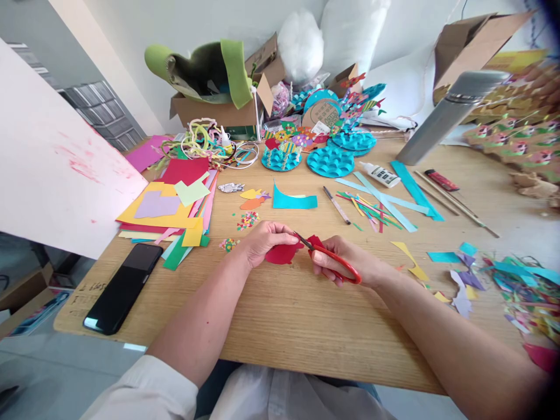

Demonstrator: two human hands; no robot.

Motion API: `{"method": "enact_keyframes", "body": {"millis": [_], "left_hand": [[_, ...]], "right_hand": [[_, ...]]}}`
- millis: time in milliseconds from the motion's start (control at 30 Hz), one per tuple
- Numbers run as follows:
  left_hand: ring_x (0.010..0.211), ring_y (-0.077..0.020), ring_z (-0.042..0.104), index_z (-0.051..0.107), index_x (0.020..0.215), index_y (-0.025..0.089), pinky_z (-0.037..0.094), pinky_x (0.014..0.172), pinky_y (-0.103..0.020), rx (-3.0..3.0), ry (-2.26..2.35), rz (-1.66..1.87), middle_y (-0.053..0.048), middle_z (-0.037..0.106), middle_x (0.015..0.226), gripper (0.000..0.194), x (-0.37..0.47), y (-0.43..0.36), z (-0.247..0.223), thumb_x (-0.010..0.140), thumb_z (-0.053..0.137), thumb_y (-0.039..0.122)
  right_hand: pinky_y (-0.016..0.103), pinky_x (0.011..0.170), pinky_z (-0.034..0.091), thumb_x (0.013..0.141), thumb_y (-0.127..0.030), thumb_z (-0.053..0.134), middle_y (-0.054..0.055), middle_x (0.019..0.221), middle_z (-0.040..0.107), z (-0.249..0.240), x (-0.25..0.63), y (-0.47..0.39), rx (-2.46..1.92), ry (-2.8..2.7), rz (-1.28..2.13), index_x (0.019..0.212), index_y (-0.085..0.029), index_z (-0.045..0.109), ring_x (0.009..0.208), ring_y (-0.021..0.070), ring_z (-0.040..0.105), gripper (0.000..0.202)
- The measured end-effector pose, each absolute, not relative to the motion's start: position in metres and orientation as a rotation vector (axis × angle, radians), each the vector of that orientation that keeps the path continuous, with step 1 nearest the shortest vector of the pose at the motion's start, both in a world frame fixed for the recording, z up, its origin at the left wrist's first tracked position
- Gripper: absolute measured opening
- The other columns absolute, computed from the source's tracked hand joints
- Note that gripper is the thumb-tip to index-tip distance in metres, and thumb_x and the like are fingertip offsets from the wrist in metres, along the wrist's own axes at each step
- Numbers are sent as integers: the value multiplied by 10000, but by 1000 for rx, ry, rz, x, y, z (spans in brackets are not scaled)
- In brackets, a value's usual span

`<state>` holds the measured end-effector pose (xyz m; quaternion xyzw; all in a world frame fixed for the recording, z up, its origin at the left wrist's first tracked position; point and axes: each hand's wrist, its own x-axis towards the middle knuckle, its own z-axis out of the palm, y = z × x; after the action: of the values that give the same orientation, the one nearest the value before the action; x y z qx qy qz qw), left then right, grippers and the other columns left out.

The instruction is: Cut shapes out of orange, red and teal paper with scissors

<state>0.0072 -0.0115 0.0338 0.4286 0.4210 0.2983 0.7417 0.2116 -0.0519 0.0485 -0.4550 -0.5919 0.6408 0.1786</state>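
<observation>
Two grips: left fingers (285, 238) on red paper (280, 255), right fingers (322, 259) on red-handled scissors (341, 262); bottle label (387, 175) illegible

This is looking like a craft workroom: scissors (350, 269) are being held over a wooden table (262, 315), coloured paper (188, 170), a glue bottle (380, 174) and heaped scraps (531, 289) are lying about, and cardboard boxes (214, 119) are standing by the wall (214, 23).

Scissors (354, 276): glossy plastic handles, metal blades.
Red paper (281, 255): matt, smooth, from what I see.
Tabletop (262, 315): wood-grained, faint sheen.
Phone (125, 289): glossy, smooth face.
Flask (440, 125): satin; I'd say metal.
</observation>
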Motion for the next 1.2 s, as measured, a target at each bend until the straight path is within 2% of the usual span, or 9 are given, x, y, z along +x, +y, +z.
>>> {"method": "enact_keyframes", "body": {"millis": [167, 233, 400, 567, 700, 800, 1000, 1200], "left_hand": [[554, -165, 657, 703, 789, 118, 491, 508, -256, 892, 863, 543, -105, 733, 737, 359, 3, -11, 39, 598, 849, 384], [557, -187, 678, 691, 835, 117, 511, 495, -266, 867, 837, 497, -127, 745, 773, 364, 1, -11, 40, 612, 847, 358], [488, -146, 652, 682, 846, 113, 476, 435, -209, 766, 858, 538, -91, 742, 727, 253, 0, -8, 40, 630, 799, 173], [465, -98, 619, 663, 745, 100, 462, 441, -168, 609, 922, 729, -50, 702, 635, 91, 3, -6, 41, 685, 706, 48], [533, -92, 640, 653, 731, 96, 487, 490, -155, 422, 889, 885, -48, 684, 638, 55, 11, -7, 41, 774, 669, 66], [580, -86, 645, 659, 766, 95, 492, 517, -145, 356, 844, 937, -42, 676, 669, 45, 18, -11, 39, 784, 700, 95], [599, -67, 618, 721, 899, 60, 453, 495, -141, 414, 779, 777, -112, 732, 849, 119, 26, -18, 38, 795, 701, 113], [557, -43, 567, 705, 746, 70, 408, 463, -129, 358, 850, 829, -77, 704, 748, 48, 27, -18, 38, 767, 675, 40]], "right_hand": [[211, 372, 303, 701, -808, 594, -19, 450, 510, 45, 213, -51, -1302, -1638, 1700, 615, -164, 551, 353, 78, 450, 652], [217, 374, 311, 701, -819, 578, -22, 442, 503, 44, 213, -51, -1312, -1593, 1662, 625, -164, 558, 346, 79, 441, 660], [230, 369, 281, 718, -772, 597, -15, 418, 502, 47, 210, -52, -1358, -1503, 1596, 619, -165, 584, 340, 93, 440, 615], [229, 381, 267, 736, -773, 577, -14, 403, 496, 45, 207, -53, -1364, -1438, 1588, 619, -168, 571, 340, 91, 422, 616], [219, 379, 257, 736, -781, 579, -19, 392, 488, 39, 205, -53, -1371, -1380, 1593, 627, -163, 578, 342, 88, 423, 627], [217, 376, 250, 759, -767, 570, -21, 391, 491, 35, 204, -54, -1359, -1350, 1596, 645, -162, 584, 343, 90, 428, 616], [222, 358, 216, 765, -794, 518, -24, 393, 486, 38, 201, -55, -1390, -1338, 1557, 648, -175, 563, 323, 81, 386, 632], [216, 354, 217, 756, -802, 522, -16, 390, 495, 38, 200, -56, -1397, -1342, 1557, 653, -164, 580, 321, 80, 389, 648]]}}
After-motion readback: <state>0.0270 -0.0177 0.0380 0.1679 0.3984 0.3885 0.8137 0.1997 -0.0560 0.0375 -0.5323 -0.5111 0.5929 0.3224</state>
